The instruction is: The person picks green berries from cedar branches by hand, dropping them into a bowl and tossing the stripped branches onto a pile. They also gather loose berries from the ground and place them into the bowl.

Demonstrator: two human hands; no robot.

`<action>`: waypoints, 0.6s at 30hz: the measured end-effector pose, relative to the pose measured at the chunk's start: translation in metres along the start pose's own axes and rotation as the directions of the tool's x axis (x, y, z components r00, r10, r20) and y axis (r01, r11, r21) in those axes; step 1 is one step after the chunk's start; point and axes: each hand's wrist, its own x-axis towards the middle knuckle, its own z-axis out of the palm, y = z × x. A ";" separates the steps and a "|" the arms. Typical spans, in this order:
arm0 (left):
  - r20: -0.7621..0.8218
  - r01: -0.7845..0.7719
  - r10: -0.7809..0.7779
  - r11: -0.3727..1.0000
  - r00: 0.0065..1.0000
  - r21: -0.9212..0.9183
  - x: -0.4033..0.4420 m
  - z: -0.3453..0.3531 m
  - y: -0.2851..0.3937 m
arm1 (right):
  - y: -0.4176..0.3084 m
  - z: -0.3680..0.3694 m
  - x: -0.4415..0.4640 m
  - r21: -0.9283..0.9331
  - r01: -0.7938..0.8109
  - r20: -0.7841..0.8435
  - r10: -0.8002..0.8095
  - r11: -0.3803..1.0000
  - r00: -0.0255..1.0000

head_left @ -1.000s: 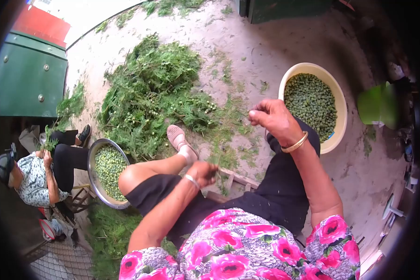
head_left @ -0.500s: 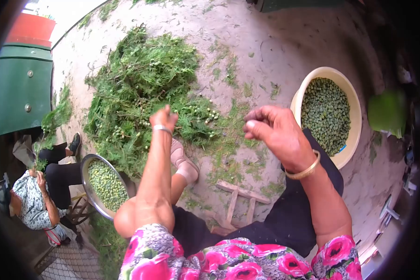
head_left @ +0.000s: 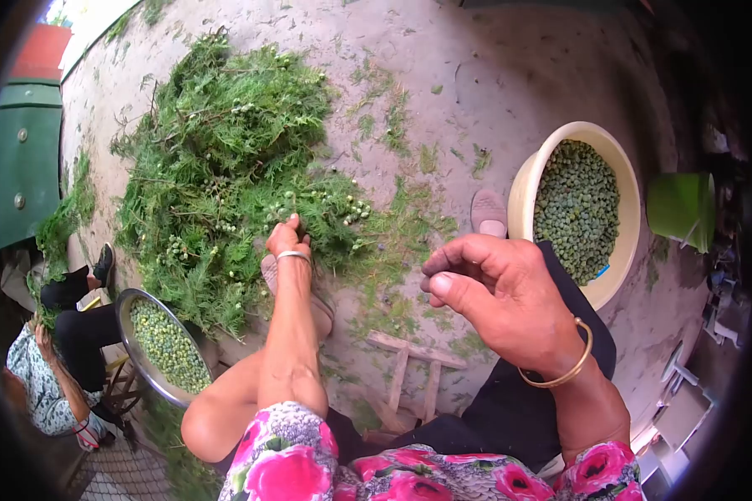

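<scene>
At far left, one green panel [head_left: 17, 167] with two round studs stands above a seated co-worker [head_left: 46, 376], who holds a leafy branch [head_left: 57, 246]. Next, one metal bowl [head_left: 127, 324], tilted, holds pale green berries [head_left: 171, 346], too many to count. Beyond it, one large heap of cut branches [head_left: 217, 167], dotted with berries, spreads over the floor. The person's left hand [head_left: 291, 238] is at its near right edge; whether the fingers grip anything cannot be told. The left forearm partly hides one of two pink shoes [head_left: 486, 210]. One wooden frame [head_left: 416, 349] lies between the knees. The right hand [head_left: 505, 296] is raised, fingers curled narrowly toward the thumb; whether they pinch anything cannot be told. Just beyond, one cream tub [head_left: 522, 194] holds countless darker berries [head_left: 576, 209]; the right knee overlaps its near edge. At far right is one green bucket [head_left: 681, 210].
</scene>
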 end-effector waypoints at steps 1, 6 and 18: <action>0.008 -0.012 0.012 1.000 1.000 -0.002 -0.018 0.002 0.008 | 0.001 0.000 0.001 0.004 0.013 -0.005 -0.013 1.000 1.000; 0.555 -0.148 0.157 0.987 0.817 -0.063 -0.109 0.003 0.044 | 0.013 0.001 0.004 -0.244 0.215 -0.099 -0.244 0.946 0.965; 0.908 -0.591 0.222 0.806 0.356 0.034 -0.304 -0.037 0.160 | -0.006 -0.007 0.012 -0.016 0.575 -0.317 -0.550 0.818 0.773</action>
